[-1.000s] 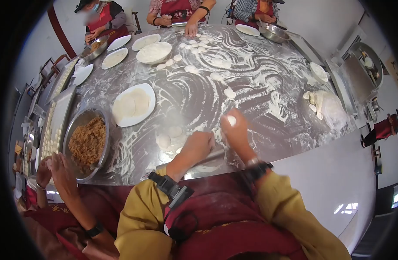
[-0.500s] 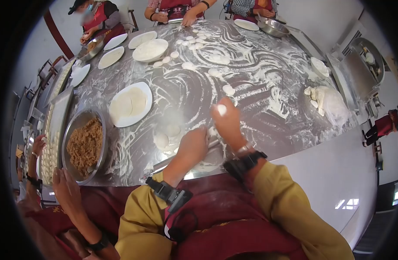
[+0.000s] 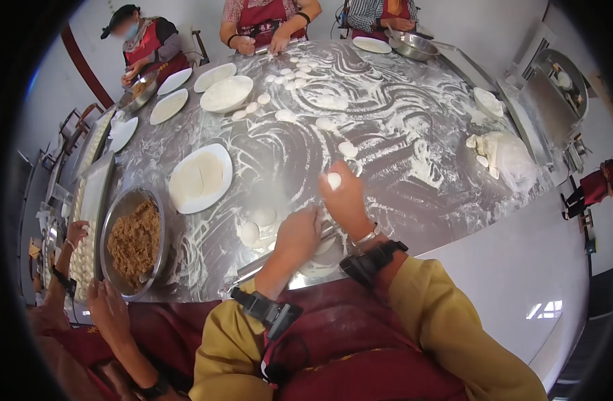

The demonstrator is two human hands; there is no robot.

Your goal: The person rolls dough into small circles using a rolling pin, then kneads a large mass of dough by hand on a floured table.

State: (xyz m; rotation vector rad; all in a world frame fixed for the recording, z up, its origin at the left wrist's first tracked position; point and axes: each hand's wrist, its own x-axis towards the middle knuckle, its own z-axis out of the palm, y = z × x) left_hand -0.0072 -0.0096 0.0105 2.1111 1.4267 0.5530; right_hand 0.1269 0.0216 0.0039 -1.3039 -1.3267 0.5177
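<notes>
My left hand (image 3: 298, 235) is closed over a metal rolling pin (image 3: 251, 269) near the table's front edge. Under the pin lies a thin dough round (image 3: 318, 266), partly hidden by my hands. My right hand (image 3: 345, 200), just beyond the pin's far end, is curled into a fist with a small white dough ball (image 3: 334, 180) showing between the fingers. Two floured dough pieces (image 3: 249, 232) lie left of my left hand. Past my right hand sits another dough piece (image 3: 348, 149).
A steel bowl of brown filling (image 3: 134, 244) stands at left, near a co-worker's hands (image 3: 109, 311). Behind it is a plate of dough wrappers (image 3: 201, 179). Trays of dumplings (image 3: 84, 257) line the left edge. A bagged dough lump (image 3: 507, 160) lies right. Three co-workers sit opposite.
The camera view has tilted, so most of the table appears slightly lower. My left hand stays on the rolling pin; my right still grips the dough ball. The neighbour's far hand has shifted.
</notes>
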